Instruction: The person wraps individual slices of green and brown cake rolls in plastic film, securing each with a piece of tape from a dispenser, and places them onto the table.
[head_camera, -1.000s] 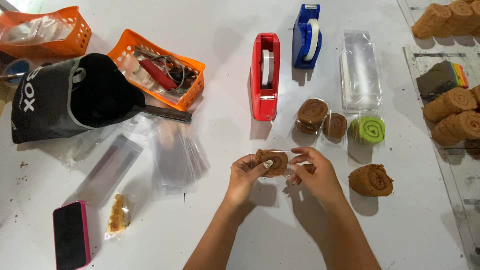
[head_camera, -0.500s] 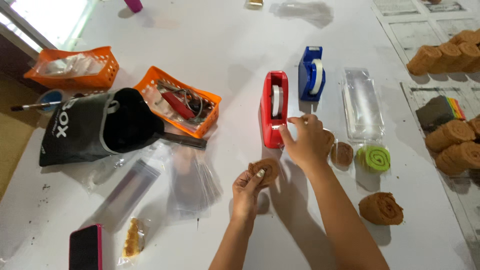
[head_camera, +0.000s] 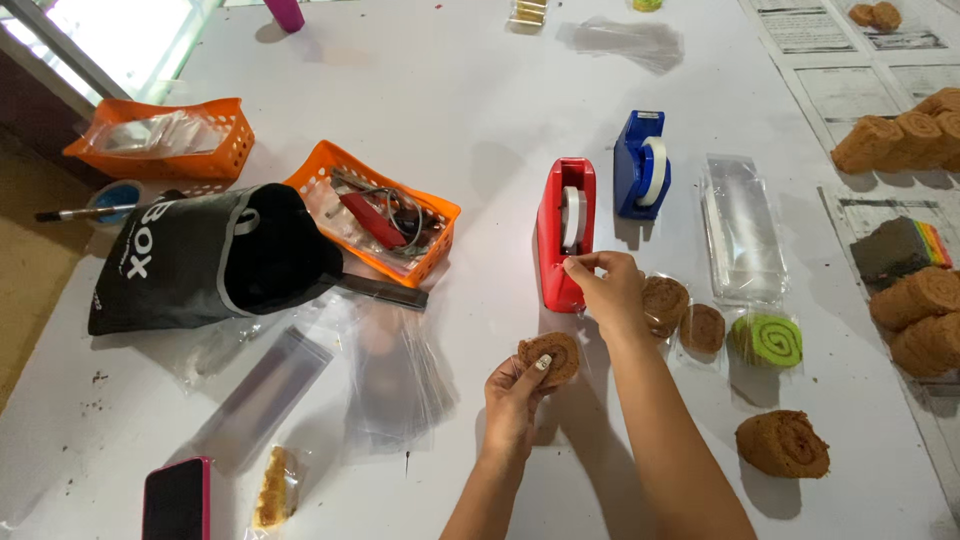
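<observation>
We see two orange baskets (head_camera: 160, 135) (head_camera: 385, 215), a black bag (head_camera: 210, 260), a blue tape dispenser (head_camera: 640, 178), and a green roll slice (head_camera: 768, 340).

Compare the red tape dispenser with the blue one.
The red tape dispenser stands nearer the person, and the right hand pinches at its front end; the blue tape dispenser stands farther back, untouched. The red one looks longer, the blue one shorter. Both stand upright on the white table and hold a white roll.

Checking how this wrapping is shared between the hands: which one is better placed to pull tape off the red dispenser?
The right hand: its fingertips are already at the cutter end of the red tape dispenser. The left hand is busy holding the wrapped brown roll slice, nearer the body.
</observation>
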